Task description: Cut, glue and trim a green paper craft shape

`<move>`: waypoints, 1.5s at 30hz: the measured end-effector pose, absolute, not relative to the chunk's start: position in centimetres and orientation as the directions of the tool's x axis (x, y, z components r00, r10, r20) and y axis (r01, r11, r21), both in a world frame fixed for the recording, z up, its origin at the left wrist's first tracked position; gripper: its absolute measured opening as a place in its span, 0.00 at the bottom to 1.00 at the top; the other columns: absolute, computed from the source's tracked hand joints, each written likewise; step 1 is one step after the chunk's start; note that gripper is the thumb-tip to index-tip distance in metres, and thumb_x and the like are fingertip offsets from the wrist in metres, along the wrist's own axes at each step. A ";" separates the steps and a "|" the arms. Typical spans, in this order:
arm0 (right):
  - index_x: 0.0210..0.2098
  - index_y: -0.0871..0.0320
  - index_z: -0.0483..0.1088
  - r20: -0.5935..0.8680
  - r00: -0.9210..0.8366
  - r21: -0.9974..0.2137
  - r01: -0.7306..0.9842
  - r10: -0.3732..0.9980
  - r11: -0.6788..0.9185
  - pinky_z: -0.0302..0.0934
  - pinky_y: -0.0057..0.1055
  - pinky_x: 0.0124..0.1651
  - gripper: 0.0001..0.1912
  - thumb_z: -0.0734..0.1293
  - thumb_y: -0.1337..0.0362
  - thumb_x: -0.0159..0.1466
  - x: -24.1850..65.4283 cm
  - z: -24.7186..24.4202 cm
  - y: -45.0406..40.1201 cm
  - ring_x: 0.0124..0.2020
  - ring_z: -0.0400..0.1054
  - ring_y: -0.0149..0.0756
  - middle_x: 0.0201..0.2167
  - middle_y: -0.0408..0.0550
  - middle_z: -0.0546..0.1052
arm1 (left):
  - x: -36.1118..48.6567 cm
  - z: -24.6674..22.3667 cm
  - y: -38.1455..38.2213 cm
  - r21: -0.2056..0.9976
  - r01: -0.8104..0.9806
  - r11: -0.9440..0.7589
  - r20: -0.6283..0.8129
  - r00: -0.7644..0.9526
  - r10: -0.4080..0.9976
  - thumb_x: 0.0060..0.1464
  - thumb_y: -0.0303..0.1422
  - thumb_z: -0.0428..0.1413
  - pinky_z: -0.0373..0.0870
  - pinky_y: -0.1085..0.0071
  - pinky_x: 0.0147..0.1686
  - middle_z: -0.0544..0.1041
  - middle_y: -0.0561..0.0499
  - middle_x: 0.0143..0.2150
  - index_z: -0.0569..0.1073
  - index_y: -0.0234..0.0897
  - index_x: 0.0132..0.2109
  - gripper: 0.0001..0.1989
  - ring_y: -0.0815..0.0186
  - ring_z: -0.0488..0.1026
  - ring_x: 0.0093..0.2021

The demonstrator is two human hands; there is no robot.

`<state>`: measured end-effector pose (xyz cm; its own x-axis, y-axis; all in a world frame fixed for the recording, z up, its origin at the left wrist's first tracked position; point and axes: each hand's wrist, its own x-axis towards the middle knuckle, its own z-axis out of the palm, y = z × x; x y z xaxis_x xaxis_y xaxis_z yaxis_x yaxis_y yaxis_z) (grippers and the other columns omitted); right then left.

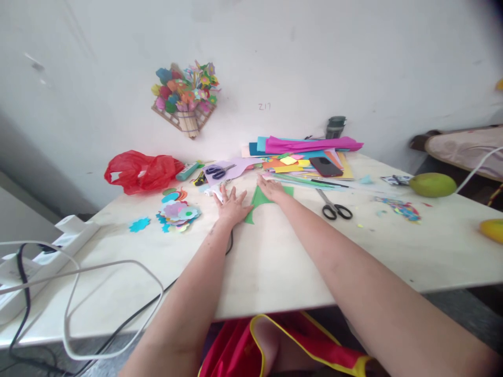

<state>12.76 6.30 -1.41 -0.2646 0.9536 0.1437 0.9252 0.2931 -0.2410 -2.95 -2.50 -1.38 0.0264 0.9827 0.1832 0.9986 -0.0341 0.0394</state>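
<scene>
Right grip (271,189) covers green sheet (260,200) (partly hidden).

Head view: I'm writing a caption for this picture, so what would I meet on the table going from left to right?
Power strip → red plastic bag → left hand → right hand → black-handled scissors → green fruit → yellow fruit.

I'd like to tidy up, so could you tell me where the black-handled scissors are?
In the head view, the black-handled scissors lie just right of the green paper.
</scene>
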 end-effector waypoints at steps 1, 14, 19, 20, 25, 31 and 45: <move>0.66 0.54 0.40 0.138 -0.257 -0.248 0.926 0.957 0.284 0.49 0.45 0.55 0.32 0.38 0.50 0.66 12.6 -1.2 6.1 0.59 0.56 0.45 0.56 0.56 0.66 | -2.9 -1.3 -2.5 0.042 0.999 -0.030 0.180 0.022 0.983 0.50 0.55 0.43 0.20 0.38 0.55 0.47 0.50 0.68 0.56 0.52 0.62 0.34 0.47 0.23 0.66; 0.66 0.53 0.42 0.109 -0.387 -0.270 0.875 0.915 0.402 0.44 0.48 0.59 0.30 0.42 0.51 0.67 13.1 -0.6 4.8 0.62 0.51 0.44 0.62 0.52 0.59 | -2.9 -1.6 -2.3 0.032 0.999 0.005 0.159 -0.010 0.987 0.50 0.55 0.42 0.20 0.38 0.55 0.45 0.52 0.68 0.53 0.53 0.63 0.34 0.47 0.22 0.66; 0.66 0.51 0.41 0.091 -0.371 -0.279 0.881 0.924 0.381 0.46 0.48 0.58 0.31 0.43 0.49 0.67 13.0 -0.3 4.4 0.60 0.55 0.48 0.62 0.52 0.59 | -2.8 -1.3 -2.6 0.027 1.000 0.014 0.140 -0.017 0.990 0.51 0.56 0.41 0.21 0.38 0.56 0.44 0.53 0.69 0.52 0.52 0.64 0.35 0.47 0.22 0.66; 0.66 0.51 0.41 0.090 -0.381 -0.304 0.869 0.920 0.390 0.46 0.48 0.59 0.31 0.43 0.49 0.66 13.1 -0.3 4.2 0.60 0.54 0.47 0.62 0.50 0.58 | -2.8 -1.3 -2.6 0.030 0.999 0.014 0.137 -0.018 0.990 0.50 0.56 0.41 0.21 0.38 0.56 0.44 0.52 0.69 0.52 0.52 0.64 0.35 0.47 0.22 0.66; 0.66 0.52 0.42 0.125 -0.474 -0.405 0.777 0.871 0.482 0.48 0.42 0.60 0.31 0.43 0.48 0.66 13.2 0.1 2.5 0.63 0.50 0.43 0.62 0.46 0.58 | -2.8 -1.2 -2.7 0.044 0.999 0.017 0.125 -0.022 0.992 0.51 0.55 0.41 0.21 0.38 0.56 0.43 0.51 0.69 0.51 0.51 0.64 0.35 0.48 0.21 0.65; 0.66 0.50 0.41 0.112 -0.459 -0.337 0.817 0.881 0.468 0.50 0.47 0.58 0.30 0.44 0.50 0.67 13.3 -0.2 1.7 0.61 0.52 0.48 0.63 0.47 0.56 | -2.9 -1.4 -2.7 0.037 0.999 0.013 0.140 -0.018 0.990 0.51 0.55 0.41 0.20 0.38 0.55 0.44 0.50 0.68 0.51 0.51 0.64 0.35 0.48 0.21 0.65; 0.66 0.53 0.41 0.184 -0.420 -0.253 0.853 0.889 0.456 0.50 0.44 0.58 0.30 0.44 0.51 0.67 13.0 -1.4 1.7 0.61 0.52 0.46 0.62 0.53 0.57 | -4.6 -0.4 -3.2 -0.026 0.994 -0.106 0.094 0.108 0.990 0.49 0.56 0.43 0.22 0.37 0.55 0.37 0.49 0.69 0.46 0.47 0.66 0.40 0.47 0.20 0.65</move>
